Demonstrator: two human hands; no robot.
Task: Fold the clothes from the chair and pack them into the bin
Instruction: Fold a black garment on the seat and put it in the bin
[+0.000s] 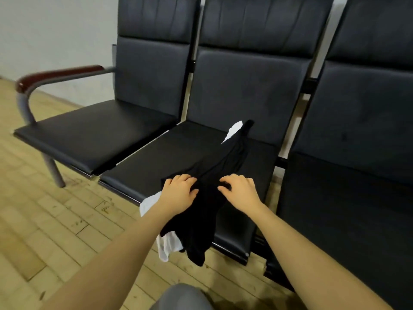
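A black garment [223,162] lies stretched along the middle seat [156,159] of a row of black chairs, its near end hanging over the front edge. A white garment [166,243] lies under it, showing at the far end and hanging off the near edge. My left hand [178,193] grips a bunch of the black cloth with curled fingers. My right hand [240,190] rests on the black garment a little to the right, its fingers bent with the tips pressing the cloth. No bin is in view.
The left seat [89,139] with a wooden-topped metal armrest [58,74] and the right seat [348,198] flank the middle one. Pale wood flooring [55,220] lies in front. My grey-clad knee [181,297] shows at the bottom.
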